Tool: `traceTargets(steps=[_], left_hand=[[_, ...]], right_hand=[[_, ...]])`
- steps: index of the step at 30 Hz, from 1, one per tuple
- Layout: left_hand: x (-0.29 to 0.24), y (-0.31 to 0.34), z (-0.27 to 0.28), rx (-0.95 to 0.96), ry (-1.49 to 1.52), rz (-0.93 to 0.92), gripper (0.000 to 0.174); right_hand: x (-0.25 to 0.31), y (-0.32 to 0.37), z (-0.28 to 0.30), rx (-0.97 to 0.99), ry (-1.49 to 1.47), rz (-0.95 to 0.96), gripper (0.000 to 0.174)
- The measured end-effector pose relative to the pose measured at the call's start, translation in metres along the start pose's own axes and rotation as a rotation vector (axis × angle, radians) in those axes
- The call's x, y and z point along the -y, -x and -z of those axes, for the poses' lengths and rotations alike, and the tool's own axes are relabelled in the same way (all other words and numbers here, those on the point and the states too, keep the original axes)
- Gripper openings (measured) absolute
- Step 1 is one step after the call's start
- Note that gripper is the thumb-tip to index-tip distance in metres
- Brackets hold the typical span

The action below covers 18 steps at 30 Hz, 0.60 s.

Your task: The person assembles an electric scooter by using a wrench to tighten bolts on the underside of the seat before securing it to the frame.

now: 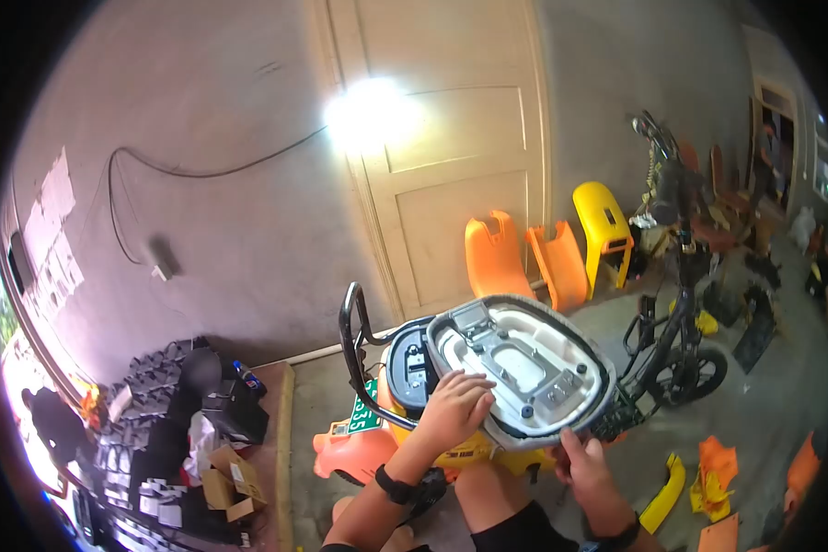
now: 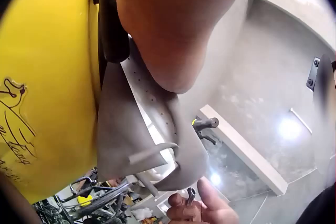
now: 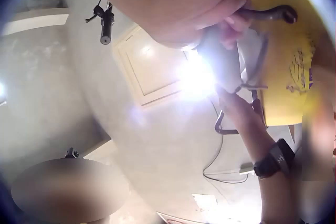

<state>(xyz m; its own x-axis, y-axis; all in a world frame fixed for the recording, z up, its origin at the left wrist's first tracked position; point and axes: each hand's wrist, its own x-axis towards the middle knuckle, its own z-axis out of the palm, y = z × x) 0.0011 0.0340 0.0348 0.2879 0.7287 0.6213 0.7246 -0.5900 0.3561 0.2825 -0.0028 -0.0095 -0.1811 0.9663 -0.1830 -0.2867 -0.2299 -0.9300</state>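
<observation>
A scooter seat [image 1: 515, 368] is tipped up with its grey and white underside showing. My left hand [image 1: 455, 402] rests at the seat's left edge with its fingers extended; in the left wrist view the hand [image 2: 165, 29] fills the top and its fingertips are hidden. Below the seat's near edge, my right hand [image 1: 589, 467] grips a metal wrench, whose ring end [image 2: 192, 193] pokes out of the fist in the left wrist view. The tool's dark end [image 3: 286, 14] also shows in the right wrist view, beside the yellow body panel [image 3: 286, 61].
A black bar [image 1: 348, 322] curves up at the scooter's left. Orange panels [image 1: 495, 258] and a yellow one [image 1: 603, 216] lean near the door. To the right stand a bare black frame [image 1: 676, 322] and loose yellow parts [image 1: 664, 497]. Boxes [image 1: 235, 483] lie at lower left.
</observation>
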Motion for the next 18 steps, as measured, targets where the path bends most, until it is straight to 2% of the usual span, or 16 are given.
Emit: traceTargets(steps=[1,3,5,6,9,11,12,13,15,18], left_hand=[[0.005,0.003,-0.002,-0.019,0.017,-0.011,0.024],[0.006,0.003,-0.002,-0.075,0.045,0.011,0.023],[0.004,0.006,0.002,-0.028,0.086,0.038,0.023],[0.005,0.007,0.003,-0.022,0.034,-0.042,0.024],[-0.004,0.004,0.001,-0.063,-0.094,-0.098,0.031],[-0.002,0.005,0.001,-0.08,-0.054,-0.12,0.031],[-0.002,0.008,0.0,-0.082,-0.049,-0.122,0.03],[-0.001,0.008,0.0,-0.086,-0.05,-0.127,0.03],[-0.001,0.011,-0.004,-0.103,-0.057,-0.1,0.028],[-0.003,0.017,-0.014,-0.206,-0.117,-0.08,0.029]], right_hand=[[0.009,0.006,0.016,0.151,0.112,-0.064,0.034],[0.039,0.025,0.022,0.158,0.309,-0.101,0.033],[0.062,0.026,0.033,0.126,0.4,-0.09,0.031],[0.076,0.032,0.032,0.083,0.453,-0.075,0.031],[0.13,0.035,0.008,0.086,0.557,0.126,0.028],[0.159,0.03,-0.026,0.167,0.779,0.329,0.026],[0.171,0.02,-0.041,0.226,0.92,0.371,0.023],[0.179,0.005,-0.059,0.226,0.922,0.375,0.023],[0.187,-0.031,-0.094,0.424,1.304,0.422,0.022],[0.168,-0.098,-0.115,0.546,1.479,0.44,0.022]])
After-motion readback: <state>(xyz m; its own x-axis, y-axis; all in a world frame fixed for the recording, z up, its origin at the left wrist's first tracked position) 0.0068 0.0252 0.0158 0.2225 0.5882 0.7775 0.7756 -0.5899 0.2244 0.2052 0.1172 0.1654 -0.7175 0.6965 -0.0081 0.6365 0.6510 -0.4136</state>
